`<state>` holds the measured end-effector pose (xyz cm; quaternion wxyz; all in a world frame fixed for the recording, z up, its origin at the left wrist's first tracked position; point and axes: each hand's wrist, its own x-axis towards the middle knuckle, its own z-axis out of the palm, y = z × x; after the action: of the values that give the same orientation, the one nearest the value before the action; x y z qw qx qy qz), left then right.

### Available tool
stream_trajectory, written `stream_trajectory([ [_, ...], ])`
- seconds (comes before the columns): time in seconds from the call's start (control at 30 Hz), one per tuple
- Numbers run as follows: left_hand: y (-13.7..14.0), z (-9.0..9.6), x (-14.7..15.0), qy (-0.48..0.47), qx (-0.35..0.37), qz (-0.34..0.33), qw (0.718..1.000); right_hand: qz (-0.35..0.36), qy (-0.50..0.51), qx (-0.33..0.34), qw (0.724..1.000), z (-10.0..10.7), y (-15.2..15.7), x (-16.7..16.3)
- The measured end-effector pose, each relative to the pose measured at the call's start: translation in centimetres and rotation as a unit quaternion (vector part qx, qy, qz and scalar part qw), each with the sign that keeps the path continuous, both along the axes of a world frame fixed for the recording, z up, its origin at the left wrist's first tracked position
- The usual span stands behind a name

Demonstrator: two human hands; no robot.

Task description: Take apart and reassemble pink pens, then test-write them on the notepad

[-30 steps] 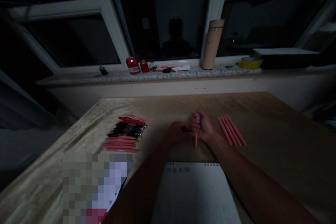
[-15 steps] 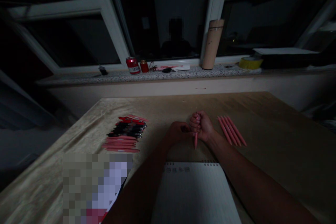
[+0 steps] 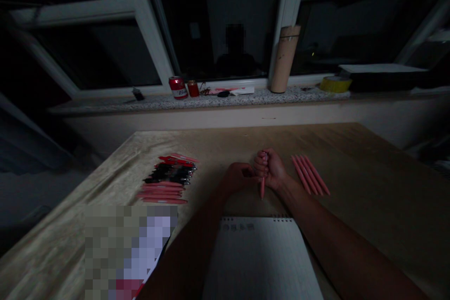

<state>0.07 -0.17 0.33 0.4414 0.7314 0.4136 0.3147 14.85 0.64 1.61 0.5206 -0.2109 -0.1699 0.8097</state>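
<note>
Pink pen (image 3: pixel 262 190), right hand (image 3: pixel 273 168) fisted around it, left hand (image 3: pixel 239 176) half-curled alongside, hold unclear

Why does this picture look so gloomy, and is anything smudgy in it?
In the head view, light is dim, the tablecloth paler at left than right; the left hand looks darker than the right hand; the notebook's writing is too blurred to read; a blocky patch masks the lower left.

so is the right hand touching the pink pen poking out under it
Touching: the head view shows the right hand closed in a fist around the pink pen, its lower end sticking out below.
</note>
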Motion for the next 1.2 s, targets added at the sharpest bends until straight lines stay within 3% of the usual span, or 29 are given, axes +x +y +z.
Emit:
stream_trajectory([
  [1.2, -0.16, 0.20, 0.03, 0.002, -0.011, 0.002, 1.000, 0.000, 0.003, 0.006, 1.000, -0.15, 0.09, 0.00],
])
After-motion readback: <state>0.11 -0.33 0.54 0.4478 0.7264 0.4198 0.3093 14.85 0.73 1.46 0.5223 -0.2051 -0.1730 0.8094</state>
